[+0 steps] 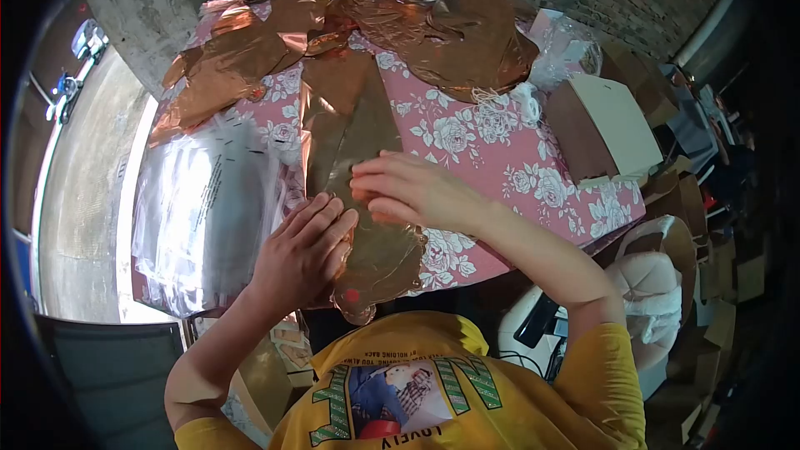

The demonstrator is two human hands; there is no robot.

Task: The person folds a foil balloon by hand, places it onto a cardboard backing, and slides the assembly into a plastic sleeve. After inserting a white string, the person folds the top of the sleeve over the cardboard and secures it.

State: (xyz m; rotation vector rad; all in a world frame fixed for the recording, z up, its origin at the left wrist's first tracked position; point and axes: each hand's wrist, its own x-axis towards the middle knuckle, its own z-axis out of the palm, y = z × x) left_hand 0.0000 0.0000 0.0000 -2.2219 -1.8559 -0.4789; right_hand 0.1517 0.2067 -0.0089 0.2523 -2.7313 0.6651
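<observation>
A flat rose-gold foil balloon lies lengthwise on the pink floral table, its tail past the near edge. The left hand presses it with fingers spread flat. The right hand curls onto it; whether it pinches is unclear. Print on the clear bags alongside is unreadable. A cardboard box stands right.

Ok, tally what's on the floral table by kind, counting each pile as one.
2 hands: left hand, right hand
1 flat rose-gold foil balloon, under both hands
1 heap of crumpled foil balloons
1 stack of clear plastic bags
1 cardboard box
Total: 6
</observation>
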